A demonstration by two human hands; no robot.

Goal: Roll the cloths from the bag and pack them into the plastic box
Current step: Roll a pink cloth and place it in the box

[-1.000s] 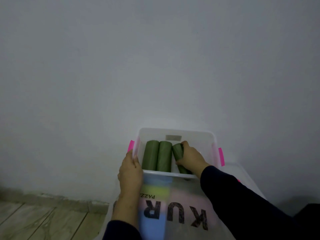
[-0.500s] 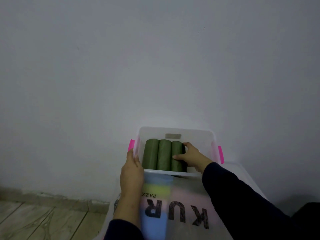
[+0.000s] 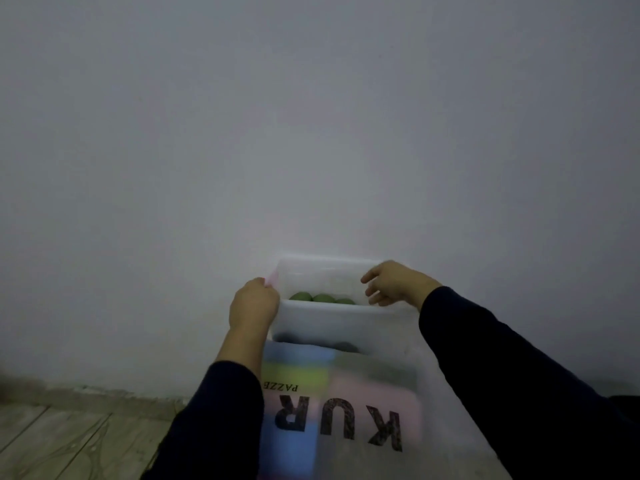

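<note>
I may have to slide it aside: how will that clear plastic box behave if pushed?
The plastic box probably slides easily: thin translucent walls, only three green rolled cloths inside. It looks light. The left hand gripping its corner should steady it.

Long dark navy sleeves (image 3: pixel 512 362) cover both arms to the wrists, leaving each hand bare

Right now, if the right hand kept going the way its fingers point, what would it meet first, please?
The right hand points left across the plastic box, above the rolled green cloths. It would probably first meet the left hand at the far rim, though depth is unclear.
</note>
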